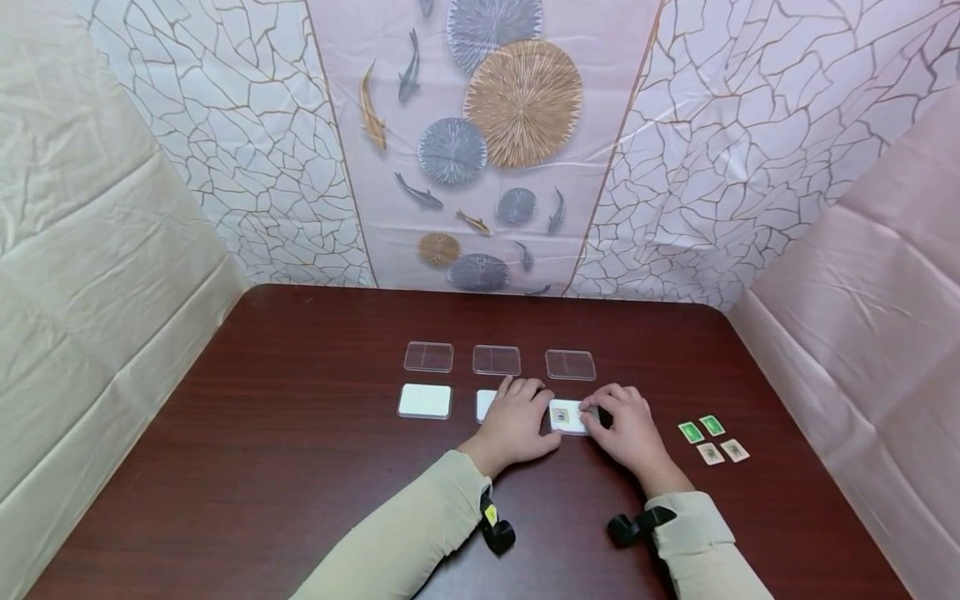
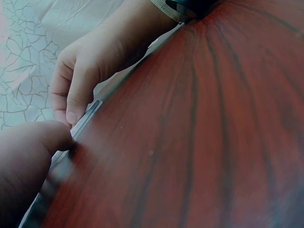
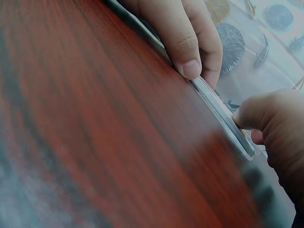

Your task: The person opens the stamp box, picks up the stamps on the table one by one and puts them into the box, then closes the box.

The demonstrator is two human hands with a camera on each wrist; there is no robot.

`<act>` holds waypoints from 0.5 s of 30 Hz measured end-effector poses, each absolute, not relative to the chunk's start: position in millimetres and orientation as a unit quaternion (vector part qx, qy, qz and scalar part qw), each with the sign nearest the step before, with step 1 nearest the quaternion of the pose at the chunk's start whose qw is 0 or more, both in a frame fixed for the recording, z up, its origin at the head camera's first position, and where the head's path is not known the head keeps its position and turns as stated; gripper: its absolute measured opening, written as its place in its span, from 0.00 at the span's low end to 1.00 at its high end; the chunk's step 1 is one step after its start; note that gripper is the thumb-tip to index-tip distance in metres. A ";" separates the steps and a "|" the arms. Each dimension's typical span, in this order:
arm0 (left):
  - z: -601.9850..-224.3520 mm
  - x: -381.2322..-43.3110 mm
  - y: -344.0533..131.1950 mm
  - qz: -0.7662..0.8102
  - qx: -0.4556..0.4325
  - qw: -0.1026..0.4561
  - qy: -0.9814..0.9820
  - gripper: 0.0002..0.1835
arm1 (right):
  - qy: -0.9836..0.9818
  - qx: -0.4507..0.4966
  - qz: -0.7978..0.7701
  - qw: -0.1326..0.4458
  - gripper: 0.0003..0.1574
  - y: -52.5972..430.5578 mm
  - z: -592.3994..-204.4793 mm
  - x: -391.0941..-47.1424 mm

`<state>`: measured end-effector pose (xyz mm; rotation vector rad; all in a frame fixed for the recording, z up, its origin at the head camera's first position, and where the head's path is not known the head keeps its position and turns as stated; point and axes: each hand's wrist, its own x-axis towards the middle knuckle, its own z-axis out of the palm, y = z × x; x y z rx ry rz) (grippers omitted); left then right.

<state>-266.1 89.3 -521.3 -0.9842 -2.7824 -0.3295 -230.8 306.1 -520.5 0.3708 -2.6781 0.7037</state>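
Observation:
A flat plastic case [image 1: 568, 427] with a white inside lies between the hands, with a small beige stamp-like piece [image 1: 560, 415] on its left half. My left hand [image 1: 517, 421] holds the case's left end, thumb at the near edge and index finger at the far edge. Over the right half, my right hand [image 1: 626, 425] bends its fingers down, thumb and fingertips close together on the white surface. I cannot tell whether they pinch a piece there. The left hand partly covers a second white case [image 1: 484, 406]. In the right wrist view, the left thumb touches the case edge [image 3: 204, 90].
Farther left lies another white case [image 1: 425, 401]. Three clear plastic covers [image 1: 428, 357] form a row behind the cases. To the right on the dark wood table [image 1: 285, 467] lie two green pieces [image 1: 691, 432] and two beige pieces [image 1: 710, 454]. Patterned cloth hangs around the table.

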 end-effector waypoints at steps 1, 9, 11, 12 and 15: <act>-520.9 -266.1 89.3 -0.111 -0.331 0.087 -0.933 0.32 | -0.944 0.132 0.248 0.175 0.06 306.1 -519.9 -230.7; -521.9 -266.7 90.4 -0.102 -0.330 0.083 -0.935 0.33 | -0.944 0.130 0.248 0.173 0.04 307.3 -520.3 -229.9; -522.5 -266.6 90.6 -0.102 -0.329 0.081 -0.935 0.33 | -0.944 0.128 0.250 0.175 0.04 307.6 -521.9 -230.2; -522.6 -266.4 90.7 -0.102 -0.329 0.081 -0.935 0.33 | -0.942 0.126 0.256 0.177 0.04 308.0 -522.6 -230.6; -522.9 -266.3 90.0 -0.101 -0.331 0.081 -0.935 0.35 | -0.932 0.121 0.279 0.198 0.05 309.4 -523.4 -231.4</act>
